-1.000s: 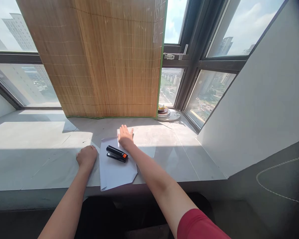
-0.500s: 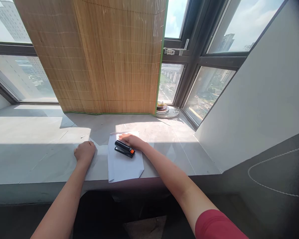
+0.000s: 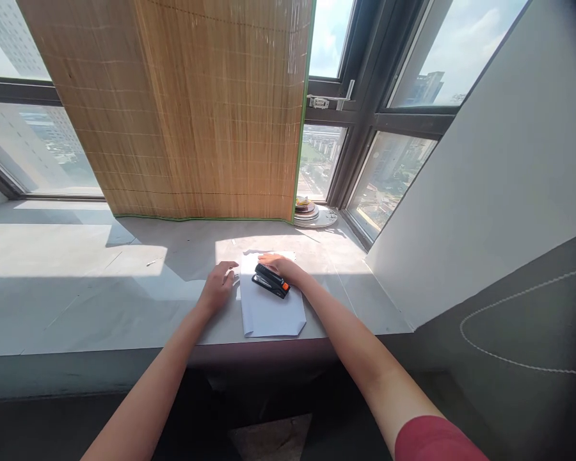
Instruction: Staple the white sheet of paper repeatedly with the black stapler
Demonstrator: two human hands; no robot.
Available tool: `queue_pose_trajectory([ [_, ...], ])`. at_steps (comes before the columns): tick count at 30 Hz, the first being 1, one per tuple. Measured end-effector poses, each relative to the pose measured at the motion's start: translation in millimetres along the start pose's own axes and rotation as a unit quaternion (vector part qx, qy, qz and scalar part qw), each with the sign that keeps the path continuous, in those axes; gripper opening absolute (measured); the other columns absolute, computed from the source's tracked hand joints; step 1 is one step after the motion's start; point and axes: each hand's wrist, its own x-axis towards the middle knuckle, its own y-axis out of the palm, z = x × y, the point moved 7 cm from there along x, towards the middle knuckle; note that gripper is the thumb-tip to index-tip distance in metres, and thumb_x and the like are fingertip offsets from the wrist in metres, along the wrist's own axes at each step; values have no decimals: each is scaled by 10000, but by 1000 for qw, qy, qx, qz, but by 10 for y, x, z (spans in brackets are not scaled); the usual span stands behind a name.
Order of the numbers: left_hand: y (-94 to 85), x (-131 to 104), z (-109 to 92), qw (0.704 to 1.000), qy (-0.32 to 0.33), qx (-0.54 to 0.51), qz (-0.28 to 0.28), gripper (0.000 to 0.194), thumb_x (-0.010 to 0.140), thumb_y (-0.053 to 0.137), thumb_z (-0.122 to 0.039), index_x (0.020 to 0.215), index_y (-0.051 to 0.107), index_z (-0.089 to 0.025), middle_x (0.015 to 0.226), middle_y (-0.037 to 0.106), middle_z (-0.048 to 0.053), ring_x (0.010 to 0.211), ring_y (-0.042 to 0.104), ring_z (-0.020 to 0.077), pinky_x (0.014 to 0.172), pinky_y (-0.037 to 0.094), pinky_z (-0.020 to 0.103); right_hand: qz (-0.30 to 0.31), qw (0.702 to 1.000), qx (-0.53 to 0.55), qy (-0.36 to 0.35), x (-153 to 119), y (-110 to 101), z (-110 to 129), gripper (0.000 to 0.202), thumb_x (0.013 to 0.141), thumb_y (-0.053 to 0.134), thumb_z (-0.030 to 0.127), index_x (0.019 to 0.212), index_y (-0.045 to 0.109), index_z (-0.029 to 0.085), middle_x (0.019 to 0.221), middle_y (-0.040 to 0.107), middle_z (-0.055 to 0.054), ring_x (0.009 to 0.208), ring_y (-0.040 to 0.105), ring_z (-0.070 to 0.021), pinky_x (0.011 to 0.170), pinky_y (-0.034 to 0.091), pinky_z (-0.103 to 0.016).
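Where the windowsill [image 3: 100, 314] spreads below a bamboo blind [image 3: 196, 115], white paper [image 3: 269, 317] lies near the front edge. The left hand [image 3: 217, 285], unclenched and empty, is just beside the paper; whether the right hand [image 3: 288, 267] grips the black stapler [image 3: 270, 280] on the paper, I cannot tell.

High-rise home, bamboo blind [image 3: 216, 121], windowsill [image 3: 100, 314], city [image 3: 319, 157] below

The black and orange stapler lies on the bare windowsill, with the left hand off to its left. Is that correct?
Not quite: in the head view, the stapler lies on the white paper, not the bare windowsill. The left hand is indeed off to its left.
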Motion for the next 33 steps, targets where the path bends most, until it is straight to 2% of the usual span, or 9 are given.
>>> queue_pose_trajectory([
  [3, 385, -18, -197, 996, 63, 9, 60, 382, 1017, 438, -214, 1303, 691, -198, 1368, 731, 131, 1290, 672, 274, 1136, 542, 453, 15, 999, 24, -18, 38, 59, -79, 220, 980, 611, 303, 793, 716, 253, 871, 748, -27, 954, 663, -231, 898, 521, -344],
  [5, 484, -42, -192, 993, 74, 39, 86, 376, 1023, 441, -208, 1292, 703, -194, 1423, 709, 148, 1345, 649, 296, 1181, 523, 497, -38, 999, 36, -7, 43, -3, -169, 182, 978, 601, 290, 882, 750, 248, 979, 784, -50, 1028, 676, -244, 954, 518, -367],
  [9, 468, -70, -141, 989, 75, 83, 101, 374, 1025, 456, -205, 1301, 707, -193, 1474, 685, 157, 1397, 624, 311, 1221, 500, 526, -155, 980, 99, 72, -115, -187, -317, 281, 1029, 518, 310, 1064, 784, 224, 991, 803, -72, 1000, 700, -246, 913, 519, -384],
  [12, 438, -65, -172, 988, 80, 92, 100, 375, 999, 484, -192, 1300, 707, -198, 1463, 692, 153, 1387, 635, 312, 1218, 506, 522, -132, 975, 153, 90, -346, -194, -231, 332, 1073, 527, 438, 1084, 787, 231, 935, 782, -47, 868, 680, -207, 807, 509, -343],
  [15, 437, -48, -194, 987, 83, 96, 95, 360, 972, 519, -198, 1276, 713, -198, 1435, 705, 152, 1368, 648, 317, 1203, 520, 506, -89, 989, 106, 46, -595, -140, -28, 335, 952, 766, 512, 1148, 760, 240, 1030, 750, -44, 878, 631, -196, 830, 498, -335],
  [17, 446, -40, -187, 987, 85, 99, 93, 364, 960, 516, -194, 1265, 714, -193, 1428, 707, 153, 1364, 651, 317, 1200, 521, 498, -78, 995, 55, 29, -720, -80, 51, 402, 875, 867, 453, 1184, 729, 236, 1056, 719, -46, 921, 618, -207, 854, 490, -338],
  [20, 456, -41, -154, 988, 86, 97, 88, 403, 940, 483, -162, 1268, 717, -189, 1439, 705, 153, 1378, 643, 305, 1223, 505, 494, -72, 997, 8, 42, -800, 8, 41, 267, 872, 854, 292, 1088, 716, 218, 1003, 692, -41, 923, 614, -213, 837, 478, -332],
  [28, 490, -29, -52, 990, 57, 76, 102, 468, 926, 451, -152, 1286, 748, -197, 1471, 706, 141, 1397, 634, 300, 1260, 468, 521, -110, 989, 43, 90, -826, -61, -119, 318, 837, 829, 134, 1132, 760, 230, 1018, 757, -48, 954, 657, -235, 902, 502, -377],
  [33, 458, -29, -93, 992, 57, 65, 92, 447, 910, 479, -169, 1253, 763, -204, 1437, 715, 141, 1365, 639, 312, 1244, 479, 520, -188, 975, 94, 70, -870, -220, -61, 239, 907, 784, 303, 1137, 802, 239, 1031, 776, -61, 964, 658, -238, 915, 527, -382],
])
